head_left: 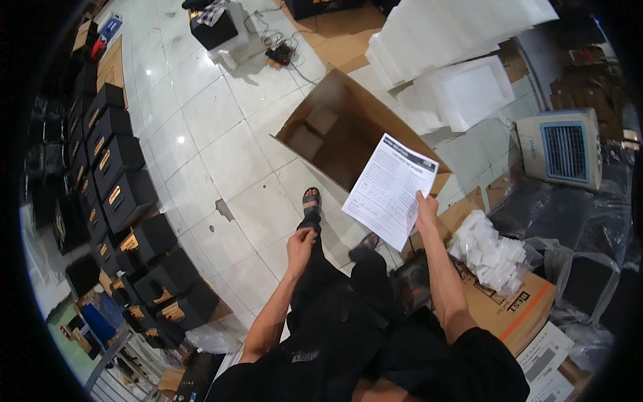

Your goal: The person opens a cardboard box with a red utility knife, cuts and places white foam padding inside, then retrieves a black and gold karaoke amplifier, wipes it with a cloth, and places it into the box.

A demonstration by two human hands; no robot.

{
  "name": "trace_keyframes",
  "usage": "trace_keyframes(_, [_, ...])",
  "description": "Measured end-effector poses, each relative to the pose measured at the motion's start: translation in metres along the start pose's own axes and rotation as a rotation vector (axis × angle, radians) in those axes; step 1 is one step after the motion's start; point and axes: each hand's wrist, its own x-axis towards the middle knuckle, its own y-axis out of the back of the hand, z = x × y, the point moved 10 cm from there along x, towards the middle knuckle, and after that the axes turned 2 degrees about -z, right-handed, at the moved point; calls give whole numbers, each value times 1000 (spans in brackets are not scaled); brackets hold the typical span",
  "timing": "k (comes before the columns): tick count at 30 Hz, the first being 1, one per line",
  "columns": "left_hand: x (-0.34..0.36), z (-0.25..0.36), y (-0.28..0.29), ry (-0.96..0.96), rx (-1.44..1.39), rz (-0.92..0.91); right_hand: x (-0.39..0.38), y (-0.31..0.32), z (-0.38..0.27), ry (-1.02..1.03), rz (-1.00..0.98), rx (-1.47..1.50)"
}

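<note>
Head view: we find the sheet (385, 181) in the right hand (426, 211), pinched at its right edge with the thumb on the printed face. It is tilted and overlaps, from our viewpoint, the near right part of an open box (395, 120); whether the two touch we cannot tell. The sheet is white, with a dark band across the top, a bold heading under it, then fine lines of text and a row of small drawings — mostly too small to read.

The left hand (301, 246) is apart from the sheet, above the left leg, its fingers bent inward; we cannot tell how tightly it is closed or whether it has hold of anything small.

As to markings, we note black boxes (137, 191) stacked in rows at left, many bearing a yellowish label. Near the right forearm, a brown carton (479, 303) carries dark lettering and an orange stripe, with white foam pieces (492, 251) in a heap on it. Just beside it lies a white paper (546, 358) with grey printed blocks. A cooler (562, 149) with a blue grille — further right — has lettering on its pale side.
</note>
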Motion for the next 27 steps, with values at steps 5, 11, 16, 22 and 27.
trace_keyframes(5, [-4,-68,21,64,579,80,114,-41,63,-26,21,-266])
trace_keyframes(11, [12,-119,-35,289,758,83,259,-84,205,-92,7,-620])
trace_keyframes(16, [23,-113,-60,283,941,255,337,-140,286,14,-99,-1144])
trace_keyframes(22, [27,-133,-55,459,851,36,407,-144,371,-38,40,-1041])
trace_keyframes(27, [-17,-189,-55,610,669,-171,420,-153,405,-47,63,-1019])
